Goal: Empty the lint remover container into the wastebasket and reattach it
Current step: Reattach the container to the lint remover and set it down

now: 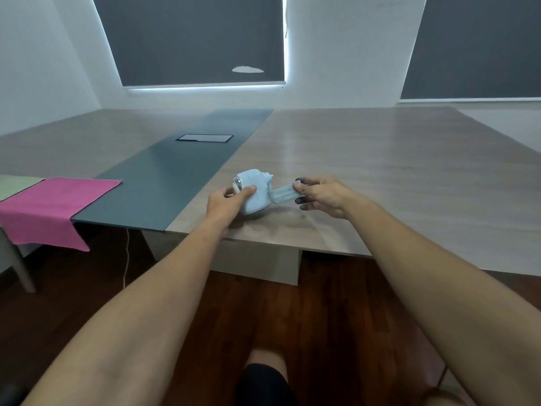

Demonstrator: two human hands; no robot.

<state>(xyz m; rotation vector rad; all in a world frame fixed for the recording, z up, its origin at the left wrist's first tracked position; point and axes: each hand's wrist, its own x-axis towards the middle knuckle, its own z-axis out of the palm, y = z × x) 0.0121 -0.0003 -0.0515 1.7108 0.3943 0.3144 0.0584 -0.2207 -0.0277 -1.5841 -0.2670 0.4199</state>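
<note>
Near the front edge of the wooden bench [380, 171], the left hand [227, 202] grips the pale blue lint remover [254, 193] by its body while the right hand [323, 194] pinches its handle.

Bare wood-grain tabletop [395, 171] lies open from twelve round to three o'clock of the pale blue plastic lint remover [257, 191]. At nine o'clock, well apart, a magenta cloth [49, 206] drapes over the edge; at eleven, a recessed rectangular hatch [205, 138] interrupts the dark grey centre strip [164, 183].
</note>
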